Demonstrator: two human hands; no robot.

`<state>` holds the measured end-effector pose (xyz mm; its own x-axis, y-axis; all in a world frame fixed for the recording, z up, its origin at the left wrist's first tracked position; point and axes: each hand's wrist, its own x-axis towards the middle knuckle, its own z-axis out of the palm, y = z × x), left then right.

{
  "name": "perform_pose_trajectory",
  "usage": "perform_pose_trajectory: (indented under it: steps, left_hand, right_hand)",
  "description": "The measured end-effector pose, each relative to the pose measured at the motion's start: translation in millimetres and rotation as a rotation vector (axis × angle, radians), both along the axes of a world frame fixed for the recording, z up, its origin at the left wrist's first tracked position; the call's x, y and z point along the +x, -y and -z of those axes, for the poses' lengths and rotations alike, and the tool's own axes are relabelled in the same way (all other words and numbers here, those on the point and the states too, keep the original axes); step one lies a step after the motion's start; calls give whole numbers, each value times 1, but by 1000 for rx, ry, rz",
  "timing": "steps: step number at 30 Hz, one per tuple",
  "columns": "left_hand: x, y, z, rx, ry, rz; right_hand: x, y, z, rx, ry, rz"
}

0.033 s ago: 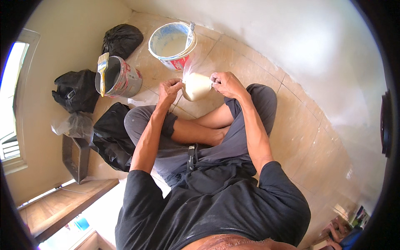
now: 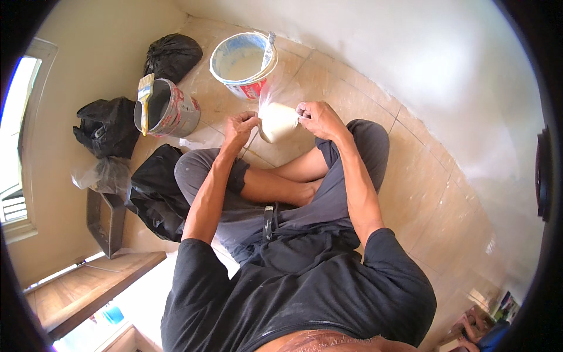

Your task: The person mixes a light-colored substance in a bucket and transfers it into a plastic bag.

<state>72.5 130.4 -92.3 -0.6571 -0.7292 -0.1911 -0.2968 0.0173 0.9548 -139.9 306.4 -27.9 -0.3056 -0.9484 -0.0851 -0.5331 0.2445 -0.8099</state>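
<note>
Between my two hands hangs a clear plastic bag (image 2: 278, 122), its lower part full of a cream-coloured substance and its loose clear top sticking up at the left. My left hand (image 2: 240, 126) is closed in a pinch on the bag's left side. Opposite it, my right hand (image 2: 318, 119) pinches the right edge. Just beyond the bag stands a white bucket (image 2: 244, 88) with a red patch, a pale mix inside and blue smears on its inner wall. A paint-caked brush (image 2: 269, 50) leans on that bucket's right rim.
To the left, a grey smeared bucket (image 2: 183, 114) carries a yellow-handled paintbrush (image 2: 145, 100) on its rim. Black plastic bags (image 2: 105, 126) lie around it. A dark tray (image 2: 105, 222) leans by the left wall, near a wooden board (image 2: 97, 284). A white wall (image 2: 434, 64) curves along the right.
Almost nothing differs. The bag and both hands keep their hold, with only a very slight shift of the view.
</note>
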Motion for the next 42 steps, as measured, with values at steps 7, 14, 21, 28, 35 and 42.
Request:
perform_pose_trajectory:
  steps: [7,14,21,28,35,42]
  left_hand:
    - [-18,-22,-38,-678,148,-49]
    - [-46,-19,-40,-758,-253,521]
    - [-45,-22,-29,-751,-276,508]
    - [-46,-14,-17,-696,-336,408]
    - [-41,-14,-35,-563,-176,504]
    - [-45,-25,-20,-700,-350,441]
  right_hand:
    - [2,3,-11,-65,-220,41]
    - [25,17,-2,-298,-389,-77]
    - [22,13,-19,-130,-401,-95]
    - [15,16,-29,-106,-462,-231]
    - [9,30,-40,-4,-628,-424]
    - [12,45,-46,-25,-816,-602]
